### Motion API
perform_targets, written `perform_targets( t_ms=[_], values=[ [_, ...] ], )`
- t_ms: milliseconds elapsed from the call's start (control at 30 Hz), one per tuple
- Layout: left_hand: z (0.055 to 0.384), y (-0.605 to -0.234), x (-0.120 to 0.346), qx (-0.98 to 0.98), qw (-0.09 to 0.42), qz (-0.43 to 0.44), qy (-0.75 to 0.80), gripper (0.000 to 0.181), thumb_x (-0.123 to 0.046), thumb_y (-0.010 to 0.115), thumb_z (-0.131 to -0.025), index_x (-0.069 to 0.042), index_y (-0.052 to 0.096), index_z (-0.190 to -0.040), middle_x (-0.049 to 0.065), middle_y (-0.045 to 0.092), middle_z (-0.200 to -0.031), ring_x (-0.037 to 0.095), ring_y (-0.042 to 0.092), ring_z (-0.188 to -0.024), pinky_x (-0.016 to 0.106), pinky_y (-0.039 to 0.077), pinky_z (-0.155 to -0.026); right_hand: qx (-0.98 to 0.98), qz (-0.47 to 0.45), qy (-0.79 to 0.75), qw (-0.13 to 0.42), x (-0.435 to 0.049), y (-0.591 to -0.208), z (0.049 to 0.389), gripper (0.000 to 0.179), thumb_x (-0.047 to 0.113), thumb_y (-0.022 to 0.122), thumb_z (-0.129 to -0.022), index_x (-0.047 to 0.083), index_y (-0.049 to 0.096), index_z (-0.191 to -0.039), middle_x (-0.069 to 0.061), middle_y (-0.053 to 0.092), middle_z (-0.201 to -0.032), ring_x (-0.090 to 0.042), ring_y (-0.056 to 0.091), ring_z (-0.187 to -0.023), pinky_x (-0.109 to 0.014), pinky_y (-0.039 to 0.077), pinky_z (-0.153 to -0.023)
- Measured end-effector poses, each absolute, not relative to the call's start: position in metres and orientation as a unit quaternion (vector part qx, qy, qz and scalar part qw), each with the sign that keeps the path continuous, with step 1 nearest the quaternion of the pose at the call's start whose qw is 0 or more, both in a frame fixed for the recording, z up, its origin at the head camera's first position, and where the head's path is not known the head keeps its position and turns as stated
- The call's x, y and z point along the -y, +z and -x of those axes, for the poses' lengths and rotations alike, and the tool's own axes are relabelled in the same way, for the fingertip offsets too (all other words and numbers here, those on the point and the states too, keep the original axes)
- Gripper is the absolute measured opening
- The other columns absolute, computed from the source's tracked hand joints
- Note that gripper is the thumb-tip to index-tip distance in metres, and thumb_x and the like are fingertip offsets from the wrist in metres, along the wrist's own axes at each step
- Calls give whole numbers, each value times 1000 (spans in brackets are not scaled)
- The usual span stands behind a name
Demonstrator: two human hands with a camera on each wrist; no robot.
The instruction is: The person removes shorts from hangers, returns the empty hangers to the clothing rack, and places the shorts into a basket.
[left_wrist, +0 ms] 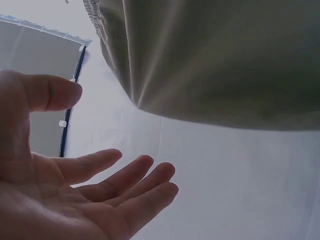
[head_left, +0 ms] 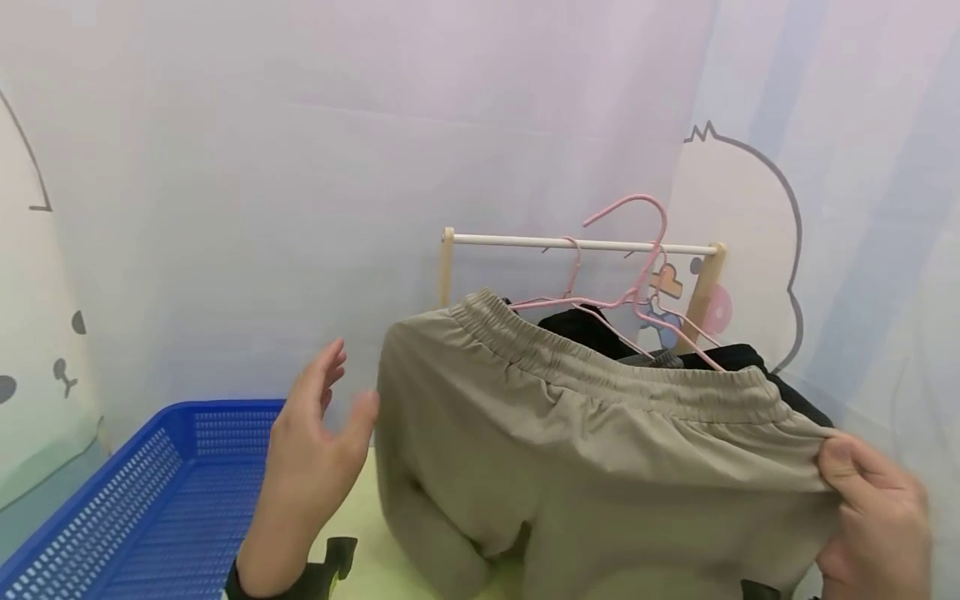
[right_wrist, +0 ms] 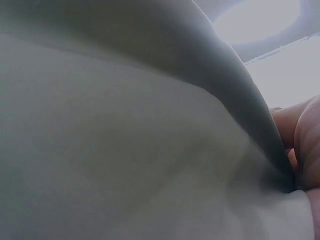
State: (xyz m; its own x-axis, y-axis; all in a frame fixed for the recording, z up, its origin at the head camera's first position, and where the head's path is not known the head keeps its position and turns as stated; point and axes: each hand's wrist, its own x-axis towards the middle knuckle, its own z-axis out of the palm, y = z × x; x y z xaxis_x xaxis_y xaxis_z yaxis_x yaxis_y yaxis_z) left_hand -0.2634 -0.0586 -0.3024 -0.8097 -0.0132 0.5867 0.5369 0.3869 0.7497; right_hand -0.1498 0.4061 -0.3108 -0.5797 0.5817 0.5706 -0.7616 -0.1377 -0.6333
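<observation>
A pair of khaki elastic-waist pants spreads across the head view, its gathered waistband uppermost. My right hand pinches the side of the pants just below the waistband, thumb in front. From the waist opening rises a pink hanger, its hook above the rack's rail. My left hand is held up beside the other side of the pants, thumb and fingers spread, holding nothing. The left wrist view shows that hand's open palm below the fabric's edge, a gap between them. Khaki cloth fills most of the right wrist view.
Behind the pants stands a small rack with a white rail and wooden posts. Black garments hang there on other pink hangers. At the left sits a blue plastic basket on a pale yellow-green surface.
</observation>
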Motion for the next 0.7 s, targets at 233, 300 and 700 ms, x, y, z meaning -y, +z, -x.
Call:
perform_targets(
  t_ms=[233, 300, 700],
  values=[
    [248, -300, 82, 838, 251, 153, -459, 76, -47, 61, -103, -31, 21, -166, 10, 35, -163, 39, 34, -149, 70, 34, -109, 550, -166, 742, 347, -387, -314, 171, 32, -5, 43, -107, -9, 73, -117, -9, 76, -109, -13, 73, -95, -25, 60, -75],
    [245, -300, 88, 846, 247, 155, -448, 80, -51, 61, -102, -31, 19, -166, 9, 32, -166, 38, 31, -152, 70, 32, -111, 562, -180, 740, 323, -380, -315, 179, 33, -5, 42, -108, -8, 73, -118, -9, 77, -109, -14, 73, -93, -25, 60, -75],
    [249, -308, 120, 875, 274, 187, -351, 51, -34, 61, -106, -18, 52, -153, 12, 55, -145, 39, 50, -135, 65, 46, -100, 648, -175, 684, 286, -343, -326, 223, 31, 3, 46, -109, 3, 77, -109, 0, 73, -98, -9, 69, -83, -22, 57, -68]
  ],
)
